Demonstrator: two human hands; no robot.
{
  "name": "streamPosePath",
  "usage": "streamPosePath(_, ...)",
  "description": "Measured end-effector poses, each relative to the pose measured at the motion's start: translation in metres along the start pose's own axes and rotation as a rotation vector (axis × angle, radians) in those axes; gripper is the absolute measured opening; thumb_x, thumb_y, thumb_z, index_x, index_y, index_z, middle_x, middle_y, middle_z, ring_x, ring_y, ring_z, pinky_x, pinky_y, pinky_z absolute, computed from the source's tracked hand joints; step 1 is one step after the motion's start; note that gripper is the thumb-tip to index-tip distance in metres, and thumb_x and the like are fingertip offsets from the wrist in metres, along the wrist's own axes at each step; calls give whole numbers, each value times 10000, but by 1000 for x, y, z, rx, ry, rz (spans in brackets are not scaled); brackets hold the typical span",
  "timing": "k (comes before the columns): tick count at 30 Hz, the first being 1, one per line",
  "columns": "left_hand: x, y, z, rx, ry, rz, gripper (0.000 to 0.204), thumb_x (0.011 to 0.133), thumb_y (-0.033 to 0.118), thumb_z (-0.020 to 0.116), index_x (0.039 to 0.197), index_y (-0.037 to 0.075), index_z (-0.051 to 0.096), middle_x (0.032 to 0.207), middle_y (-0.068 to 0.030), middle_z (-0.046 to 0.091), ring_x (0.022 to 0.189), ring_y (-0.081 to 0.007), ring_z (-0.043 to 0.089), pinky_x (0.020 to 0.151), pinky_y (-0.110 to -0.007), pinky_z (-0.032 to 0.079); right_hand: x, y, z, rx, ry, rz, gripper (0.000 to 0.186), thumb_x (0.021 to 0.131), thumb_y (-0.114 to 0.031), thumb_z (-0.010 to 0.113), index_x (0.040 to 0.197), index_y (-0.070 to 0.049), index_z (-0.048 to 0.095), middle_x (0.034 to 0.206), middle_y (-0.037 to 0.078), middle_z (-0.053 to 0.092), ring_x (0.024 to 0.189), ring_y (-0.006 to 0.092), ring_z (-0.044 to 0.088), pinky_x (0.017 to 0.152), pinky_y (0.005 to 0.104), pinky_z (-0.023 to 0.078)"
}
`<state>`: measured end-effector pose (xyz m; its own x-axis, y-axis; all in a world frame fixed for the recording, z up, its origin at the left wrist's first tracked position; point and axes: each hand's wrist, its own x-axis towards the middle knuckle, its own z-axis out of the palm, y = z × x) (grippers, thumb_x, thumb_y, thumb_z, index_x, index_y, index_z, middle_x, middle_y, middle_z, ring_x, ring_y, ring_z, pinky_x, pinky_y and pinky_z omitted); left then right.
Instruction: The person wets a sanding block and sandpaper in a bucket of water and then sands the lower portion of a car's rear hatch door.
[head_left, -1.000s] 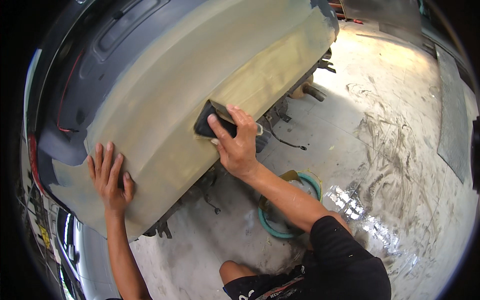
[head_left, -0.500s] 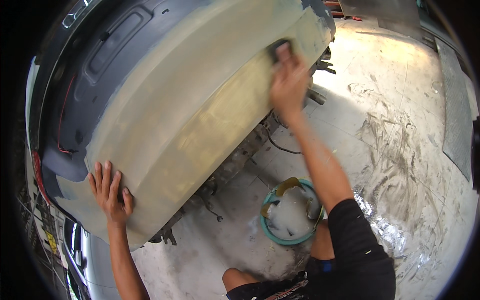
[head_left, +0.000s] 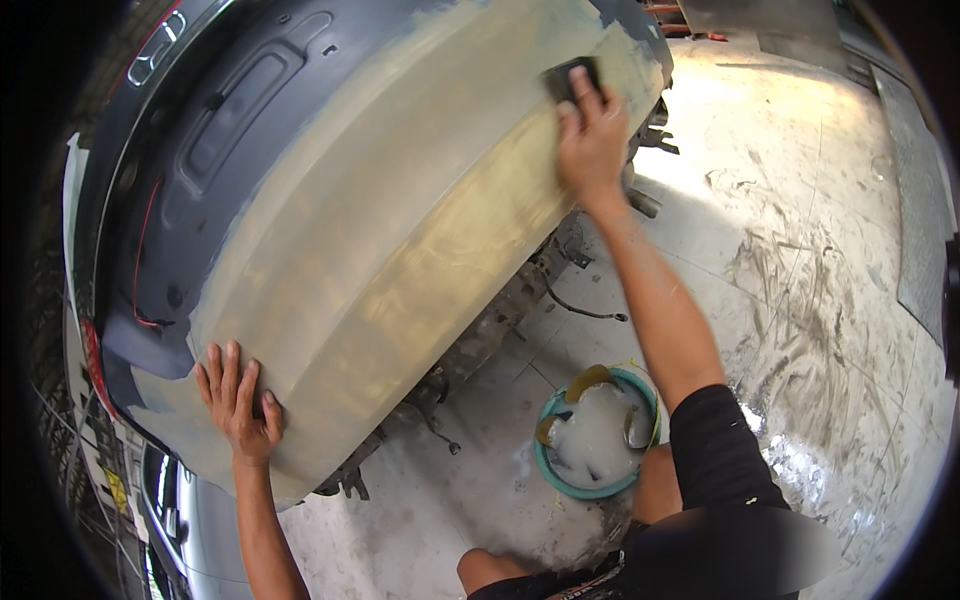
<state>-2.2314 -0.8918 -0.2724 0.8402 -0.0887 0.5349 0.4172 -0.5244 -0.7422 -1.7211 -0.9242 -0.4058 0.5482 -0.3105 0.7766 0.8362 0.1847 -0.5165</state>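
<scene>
A car's rear body panel [head_left: 400, 230] fills the upper left, coated in pale yellow-beige filler with dark grey bare areas above. My left hand [head_left: 240, 405] rests flat on its lower left part, fingers spread. Near the panel's far right end, my right hand [head_left: 595, 150] presses a dark sanding block [head_left: 560, 84] against the filler. The fingers lie over the block and hide part of it. The surface beneath the right hand looks yellower and streaked.
A teal basin [head_left: 585, 492] of cloudy water with curved pieces in it stands on the floor by my right knee. Below the panel, brackets and a loose cable [head_left: 590, 314] stick out. A silver car [head_left: 205, 520] stands at lower left. Dark smears mark the tiled floor [head_left: 800, 280].
My right hand and the sanding block have moved a little up and right along the panel. The left hand stays on the same spot; the whole view has shifted slightly.
</scene>
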Motion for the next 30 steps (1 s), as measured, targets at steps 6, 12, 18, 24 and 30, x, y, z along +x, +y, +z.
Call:
streamPosePath(6,1,4,-7,10,-1,-9,383,821,120,539,1179,40,649,1403,-179,544,1390,-383,405,1182,-528,181,-53,-54,-6,48,-34,-55,531,841,-89,631,1366,-131,563,1162,203,559,1030,397,541,902,462,437)
streamPosePath(12,8,5,3,2,27,-6,454,817,122,552,1264,61,608,1439,-164,511,1408,-375,379,1182,-532,172,-234,-187,-80,327,-536,-383,405,888,-201,637,1292,-170,644,1289,176,550,1177,350,526,989,485,413)
streamPosePath(18,51,102,22,-111,-125,-94,575,867,211,573,1414,71,460,1551,-148,346,1470,-339,249,1199,-539,115,-296,-137,-166,236,-556,852,456,950,-202,587,1375,-53,515,1275,210,553,1148,337,544,993,406,427)
streamPosePath(24,186,172,83,115,-195,56,761,908,571,490,1503,113,364,1607,-50,252,1510,-246,123,1213,-520,43,-406,-18,-212,178,-809,1260,376,1001,-247,511,1265,11,579,999,157,666,827,294,644,783,376,502)
streamPosePath(30,178,243,149,192,-228,363,788,894,596,513,1496,108,373,1605,-74,252,1506,-268,138,1212,-515,81,-433,-17,-239,55,-1341,1622,531,989,-417,448,1154,62,609,822,232,660,437,330,588,432,414,459)
